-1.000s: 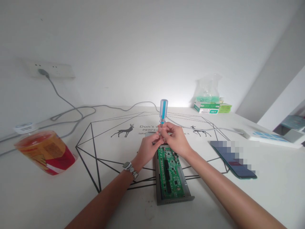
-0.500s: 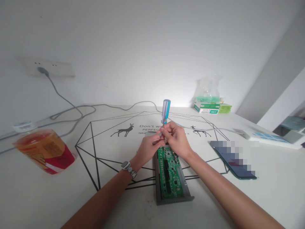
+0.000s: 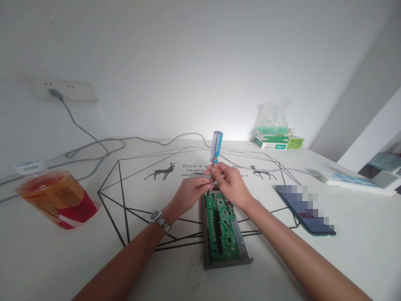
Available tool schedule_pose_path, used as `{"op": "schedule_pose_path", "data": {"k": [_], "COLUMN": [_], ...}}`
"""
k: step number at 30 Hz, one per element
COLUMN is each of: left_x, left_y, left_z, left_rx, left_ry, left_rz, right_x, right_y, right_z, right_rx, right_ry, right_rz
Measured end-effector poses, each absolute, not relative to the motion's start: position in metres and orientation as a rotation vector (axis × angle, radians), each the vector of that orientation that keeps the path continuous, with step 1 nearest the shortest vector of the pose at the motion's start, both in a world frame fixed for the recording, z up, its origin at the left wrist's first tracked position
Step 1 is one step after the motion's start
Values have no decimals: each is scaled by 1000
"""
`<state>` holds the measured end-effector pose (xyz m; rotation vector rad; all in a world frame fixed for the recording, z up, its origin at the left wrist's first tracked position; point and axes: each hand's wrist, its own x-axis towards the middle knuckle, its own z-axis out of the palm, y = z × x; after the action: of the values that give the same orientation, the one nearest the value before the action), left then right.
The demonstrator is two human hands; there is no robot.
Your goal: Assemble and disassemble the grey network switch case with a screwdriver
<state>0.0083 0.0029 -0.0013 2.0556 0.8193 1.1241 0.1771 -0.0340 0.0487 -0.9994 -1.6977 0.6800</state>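
A screwdriver (image 3: 216,144) with a clear and blue striped handle stands nearly upright, its tip low over the far end of a green circuit board (image 3: 224,225). My right hand (image 3: 230,182) pinches the shaft just below the handle. Lower on the same shaft, the fingertips of my left hand (image 3: 191,192) are closed; a small part between them cannot be made out. The board lies in a long grey metal casing (image 3: 205,246), open at the top. My fingers partly hide the casing's far end.
Left stands a bottle (image 3: 62,198) of orange-red drink. A phone (image 3: 305,211) lies right of my forearm. Behind are small boxes (image 3: 272,140) under a plastic bag (image 3: 272,115). A grey cable (image 3: 150,140) runs along the wall to a white power strip (image 3: 354,182).
The screwdriver has shifted slightly left and tilts a bit more. My left hand has drawn back a little to the left, showing more of the shaft near the board.
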Motion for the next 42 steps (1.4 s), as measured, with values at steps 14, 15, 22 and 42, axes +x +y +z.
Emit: {"op": "schedule_pose_path", "data": {"k": [14, 15, 22, 42], "left_x": [12, 12, 15, 26], "left_y": [2, 2, 0, -4], "left_z": [-6, -6, -10, -10], "left_rx": [1987, 1983, 1972, 1783], "left_ry": [926, 929, 916, 865], "left_rz": [1254, 1263, 1321, 1238], "right_x": [178, 178, 175, 179], "right_y": [-29, -29, -32, -27], "right_z": [45, 45, 47, 50], "right_rx": [-1022, -1025, -1059, -1076], "right_ry": [-1585, -1604, -1685, -1573], "right_rz": [626, 620, 569, 562]}}
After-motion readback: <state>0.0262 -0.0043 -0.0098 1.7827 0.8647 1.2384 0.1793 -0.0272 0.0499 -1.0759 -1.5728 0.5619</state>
